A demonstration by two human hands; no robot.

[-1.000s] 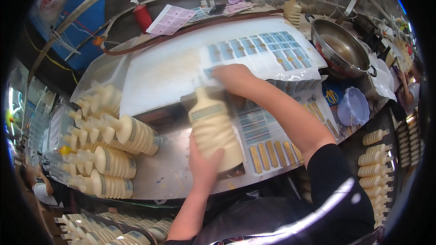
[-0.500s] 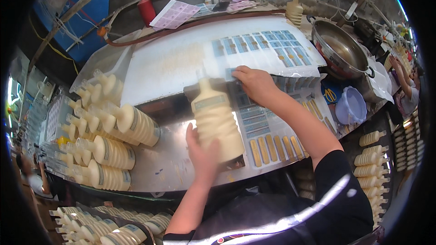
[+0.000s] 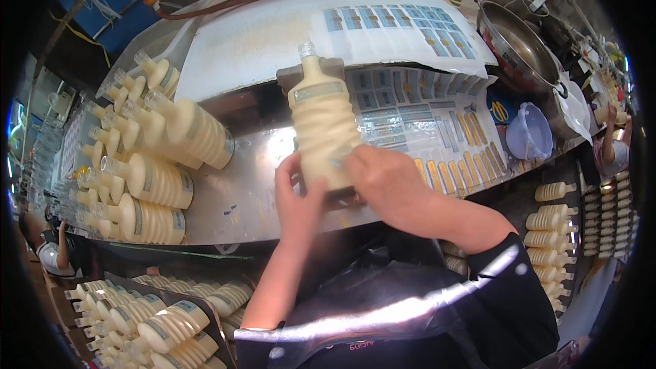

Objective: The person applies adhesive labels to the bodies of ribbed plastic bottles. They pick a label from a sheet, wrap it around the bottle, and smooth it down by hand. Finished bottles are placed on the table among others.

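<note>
Both hands, left hand point(image 3: 297, 198) and right hand point(image 3: 386, 184), close around the base of a cream ribbed bottle point(image 3: 321, 123) lying on the steel counter point(image 3: 239, 198); the fingertips underneath are hidden.

My bench point(image 3: 239, 198) is a shiny metal surface. Cream-coloured bottles point(image 3: 160, 157) lie stacked on their sides at my left. Sheets of small labels point(image 3: 417, 119) are spread across the middle and right, beside a white sheet point(image 3: 253, 44).

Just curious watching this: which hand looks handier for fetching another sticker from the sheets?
Probably the right hand: the label sheets lie on its side, while the left hand steadies the cream bottle.
</note>
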